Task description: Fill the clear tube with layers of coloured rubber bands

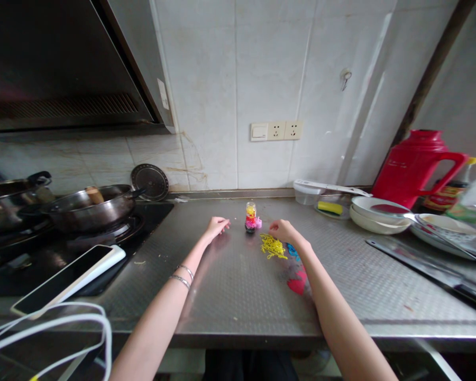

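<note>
A small clear jar (pixel 250 217) stands upright on the steel counter, layered with yellow, red, pink and dark contents that look like small rubber bands. A pinkish-purple item (pixel 258 223) touches its right side. My left hand (pixel 217 227) rests on the counter left of the jar, fingers loosely bent and apart, holding nothing visible. To the jar's right, my right hand (pixel 284 231) has its fingers curled together above a pile of yellow rubber bands (pixel 273 246); whatever they hold is hidden. Blue bands (pixel 292 252) lie partly behind the right wrist, with a red packet-like shape (pixel 296 284) nearer me.
At left are a stove with a pan (pixel 91 209), a phone (pixel 63 275) and white cables (pixel 99 323). To the right stand a plastic tub (pixel 303 194), a sponge (pixel 330 208), stacked bowls (pixel 376 222), a knife (pixel 416 263) and a red thermos (pixel 408 169).
</note>
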`<action>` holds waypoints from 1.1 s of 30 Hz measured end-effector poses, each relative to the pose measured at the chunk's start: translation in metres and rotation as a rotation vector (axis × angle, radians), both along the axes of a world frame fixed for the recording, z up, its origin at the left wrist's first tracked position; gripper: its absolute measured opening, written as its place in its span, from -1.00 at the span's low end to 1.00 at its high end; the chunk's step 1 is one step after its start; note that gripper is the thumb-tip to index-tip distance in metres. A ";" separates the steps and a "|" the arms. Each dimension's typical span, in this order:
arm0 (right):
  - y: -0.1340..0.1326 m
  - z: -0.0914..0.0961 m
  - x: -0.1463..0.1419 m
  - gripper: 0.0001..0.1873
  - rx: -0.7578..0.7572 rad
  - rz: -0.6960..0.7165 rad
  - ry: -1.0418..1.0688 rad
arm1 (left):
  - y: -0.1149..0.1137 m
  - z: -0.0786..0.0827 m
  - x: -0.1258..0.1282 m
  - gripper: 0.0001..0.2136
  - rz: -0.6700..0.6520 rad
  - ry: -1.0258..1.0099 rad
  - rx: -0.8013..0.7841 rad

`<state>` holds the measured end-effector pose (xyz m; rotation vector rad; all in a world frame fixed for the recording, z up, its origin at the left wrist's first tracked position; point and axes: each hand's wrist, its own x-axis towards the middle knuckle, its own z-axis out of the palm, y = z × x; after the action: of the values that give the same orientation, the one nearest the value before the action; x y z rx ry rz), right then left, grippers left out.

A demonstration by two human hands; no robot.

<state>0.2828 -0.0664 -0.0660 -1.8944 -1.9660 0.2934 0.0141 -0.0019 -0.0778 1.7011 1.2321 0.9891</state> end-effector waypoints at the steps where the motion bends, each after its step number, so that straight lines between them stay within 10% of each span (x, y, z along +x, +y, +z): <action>1: -0.002 0.002 0.003 -0.74 -0.016 0.011 0.007 | 0.000 -0.001 0.000 -0.74 -0.008 0.006 0.002; 10: -0.020 0.027 0.019 -0.63 -0.119 0.116 0.005 | 0.004 -0.008 0.000 -0.73 -0.035 0.043 0.034; 19: -0.017 0.013 0.012 -0.77 -0.395 0.033 0.178 | 0.008 -0.012 0.001 -0.75 -0.030 0.060 0.022; 33: -0.018 0.017 0.001 -0.91 -0.280 0.088 -0.031 | 0.010 -0.016 0.001 -0.77 -0.030 0.083 0.005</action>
<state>0.2837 -0.0848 -0.0486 -1.9908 -2.1256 0.5955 0.0149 0.0076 -0.0935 1.7750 1.2549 0.9128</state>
